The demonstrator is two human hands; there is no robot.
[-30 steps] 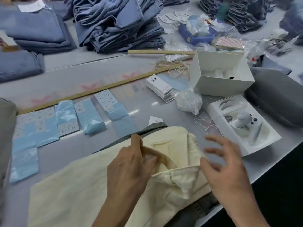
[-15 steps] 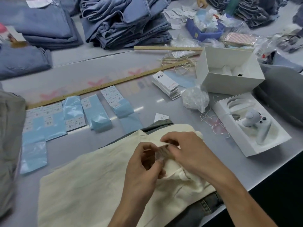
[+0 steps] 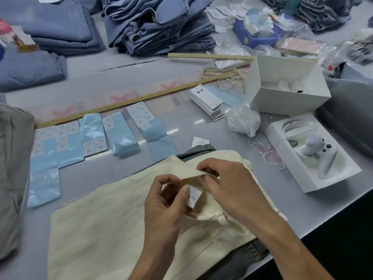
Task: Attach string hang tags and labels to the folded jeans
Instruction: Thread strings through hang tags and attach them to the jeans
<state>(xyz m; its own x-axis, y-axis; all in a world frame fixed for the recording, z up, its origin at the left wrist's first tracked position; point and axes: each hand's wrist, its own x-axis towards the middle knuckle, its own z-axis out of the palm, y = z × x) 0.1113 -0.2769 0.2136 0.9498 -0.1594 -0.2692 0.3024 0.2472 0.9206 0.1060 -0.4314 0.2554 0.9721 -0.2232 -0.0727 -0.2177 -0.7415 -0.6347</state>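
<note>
A folded pair of cream jeans (image 3: 105,229) lies at the near table edge, on top of a grey pair (image 3: 250,257). My left hand (image 3: 163,207) pinches a small white printed label (image 3: 194,194) at the waistband with thumb and fingers. My right hand (image 3: 232,188) grips the folded-back waistband edge just above that label. A stack of white hang tags (image 3: 207,101) sits mid-table. Sheets of sticker labels on blue backing (image 3: 90,136) lie in a row to the left. Loose white strings (image 3: 266,152) lie to the right of the jeans.
Piles of blue jeans (image 3: 159,25) fill the far side. A long wooden ruler (image 3: 129,102) crosses the table. An open white box (image 3: 286,85), a tray with a white controller (image 3: 314,154), a bag of clear fasteners (image 3: 243,118) and a grey garment pile (image 3: 12,170) surround the work spot.
My right hand came in from the open air onto the waistband. Both hands turned the waistband back, and the white label now shows between them.
</note>
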